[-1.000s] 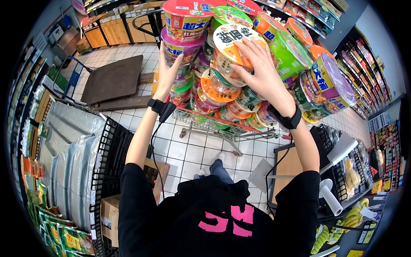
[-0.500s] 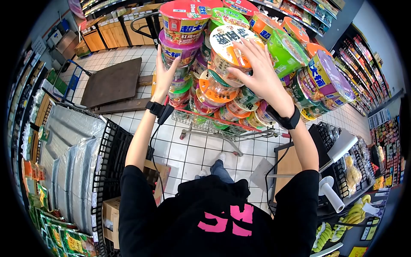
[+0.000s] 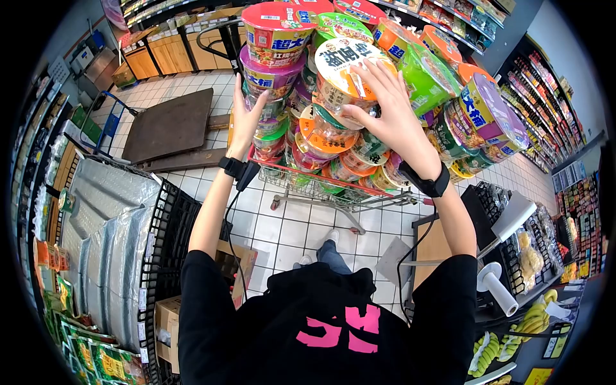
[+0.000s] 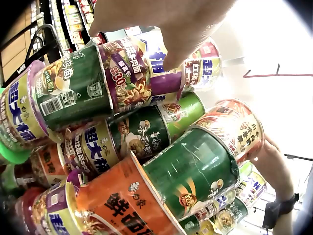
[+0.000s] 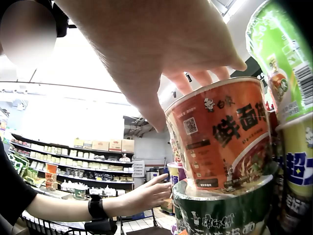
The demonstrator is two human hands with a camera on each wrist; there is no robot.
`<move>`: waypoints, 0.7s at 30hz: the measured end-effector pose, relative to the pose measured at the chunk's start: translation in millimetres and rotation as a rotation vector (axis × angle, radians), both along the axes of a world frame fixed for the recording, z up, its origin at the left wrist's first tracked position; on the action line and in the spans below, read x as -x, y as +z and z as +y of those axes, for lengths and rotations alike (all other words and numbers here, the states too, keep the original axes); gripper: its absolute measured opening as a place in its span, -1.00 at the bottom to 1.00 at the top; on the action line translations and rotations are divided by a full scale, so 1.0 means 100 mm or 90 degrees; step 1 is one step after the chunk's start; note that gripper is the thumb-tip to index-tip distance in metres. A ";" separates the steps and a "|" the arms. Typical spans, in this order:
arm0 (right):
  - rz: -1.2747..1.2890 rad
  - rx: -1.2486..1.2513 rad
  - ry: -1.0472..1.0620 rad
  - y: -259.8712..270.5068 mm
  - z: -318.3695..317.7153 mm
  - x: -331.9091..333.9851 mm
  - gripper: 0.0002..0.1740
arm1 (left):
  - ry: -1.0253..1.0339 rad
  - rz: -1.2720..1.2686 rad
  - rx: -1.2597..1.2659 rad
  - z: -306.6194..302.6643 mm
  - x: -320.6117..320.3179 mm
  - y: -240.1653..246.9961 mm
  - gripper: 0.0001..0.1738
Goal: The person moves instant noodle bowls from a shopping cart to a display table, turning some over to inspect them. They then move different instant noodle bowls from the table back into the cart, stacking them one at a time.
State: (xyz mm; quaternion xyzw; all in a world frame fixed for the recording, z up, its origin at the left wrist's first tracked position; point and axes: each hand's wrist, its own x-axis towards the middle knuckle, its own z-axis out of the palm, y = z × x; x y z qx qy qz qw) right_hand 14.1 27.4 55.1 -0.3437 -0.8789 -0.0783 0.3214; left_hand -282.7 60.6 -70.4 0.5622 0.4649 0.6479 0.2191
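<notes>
Instant noodle tubs are piled high in a shopping cart (image 3: 385,196). My right hand (image 3: 393,119) lies with outstretched fingers over the lid of an orange-and-white noodle tub (image 3: 333,61), thumb down along its side. In the right wrist view, this orange noodle tub (image 5: 220,142) stands on a dark green tub (image 5: 225,208). My left hand (image 3: 247,119), its fingers straight, is up against the left side of the pile, beside a purple-lidded tub (image 3: 273,74). On top of that one sits a red-lidded tub (image 3: 276,35).
A green noodle tub (image 3: 428,77) and a purple-lidded tub (image 3: 491,115) lean at the pile's right. To the left are a dark flat platform (image 3: 170,125) and a plastic-covered rack (image 3: 106,231). Bananas (image 3: 529,321) lie at lower right, and shelves (image 3: 536,96) line the far right.
Both hands keep their places at the pile. The head view has shifted slightly, so the tubs appear a little further left than a second ago.
</notes>
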 end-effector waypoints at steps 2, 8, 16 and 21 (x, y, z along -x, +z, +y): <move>0.003 -0.012 -0.003 -0.01 -0.03 0.00 -0.31 | 0.036 -0.037 -0.041 -0.05 -0.07 -0.05 -0.11; 0.124 -0.063 0.053 -0.23 -0.31 0.01 -0.36 | 0.068 -0.097 0.021 -0.21 -0.09 -1.02 -0.50; 0.257 -0.083 0.009 -1.15 -0.32 0.20 0.10 | -0.133 -0.191 0.364 -0.36 -0.51 -2.61 -0.46; 0.281 -0.014 -0.063 -1.59 -0.22 0.37 0.21 | -0.207 -0.436 0.459 -0.25 -0.73 -2.73 0.06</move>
